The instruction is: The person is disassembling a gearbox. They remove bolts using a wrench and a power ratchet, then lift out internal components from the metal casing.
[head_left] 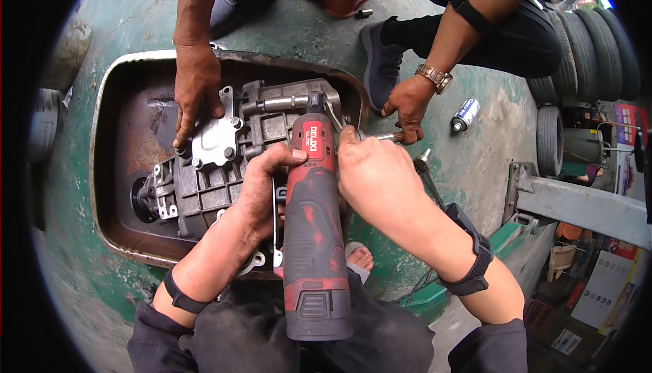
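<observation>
A red and dark grey cordless ratchet wrench [314,217] lies lengthwise in front of me, its head over the far right part of a gearbox [221,179]. My left hand [267,176] is closed on its left side, thumb across the red body. Curled beside the tool's right side is my right hand [370,169], close to the casing's edge; what its fingers hold is hidden. A co-worker's hand [197,95] presses by the bolted silver cover plate [216,139]. The co-worker's other hand [411,105] is at a splined shaft [390,137] on the right.
The gearbox sits in a rusty metal tub [129,237]. On the green floor lie a spray can [466,114] and, beside my right forearm, a socket-ended tool [424,159]. A grey metal lift arm [584,200] and stacked tyres [584,54] stand at the right. The co-worker's shoe [384,67] is near the tub.
</observation>
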Available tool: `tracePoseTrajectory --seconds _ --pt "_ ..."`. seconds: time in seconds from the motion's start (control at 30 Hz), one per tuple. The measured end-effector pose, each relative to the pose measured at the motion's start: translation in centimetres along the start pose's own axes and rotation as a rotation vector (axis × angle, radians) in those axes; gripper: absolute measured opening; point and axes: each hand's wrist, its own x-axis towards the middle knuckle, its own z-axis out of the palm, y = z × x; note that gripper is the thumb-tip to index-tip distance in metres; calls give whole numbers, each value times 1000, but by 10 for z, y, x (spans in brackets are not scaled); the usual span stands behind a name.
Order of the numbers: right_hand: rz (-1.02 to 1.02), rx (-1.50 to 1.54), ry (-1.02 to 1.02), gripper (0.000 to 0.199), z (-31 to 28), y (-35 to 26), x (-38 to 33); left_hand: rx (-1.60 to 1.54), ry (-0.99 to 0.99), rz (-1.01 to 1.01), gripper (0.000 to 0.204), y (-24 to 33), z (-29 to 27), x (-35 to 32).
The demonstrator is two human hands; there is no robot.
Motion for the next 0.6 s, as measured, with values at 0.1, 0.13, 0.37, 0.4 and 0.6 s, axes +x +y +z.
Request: tracePoseTrajectory --seconds 0.1,0.13,0.37,0.4,0.6 --pt "11 -82 -65 24 -5 -9 3 127 81 112 38 1 -1 1" --pt "4 -91 -72 22 -8 -9 5 91 29 84 43 2 -2 2" --pt "-145 -197 -114 9 -31 2 27 -17 -98 -13 50 5 0 -1" --pt "-179 -219 -139 11 -32 -1 32 -31 -74 -16 49 5 2 -3" --pt "-58 -68 -231 24 -32 -5 41 -79 -87 -50 47 8 10 -9"
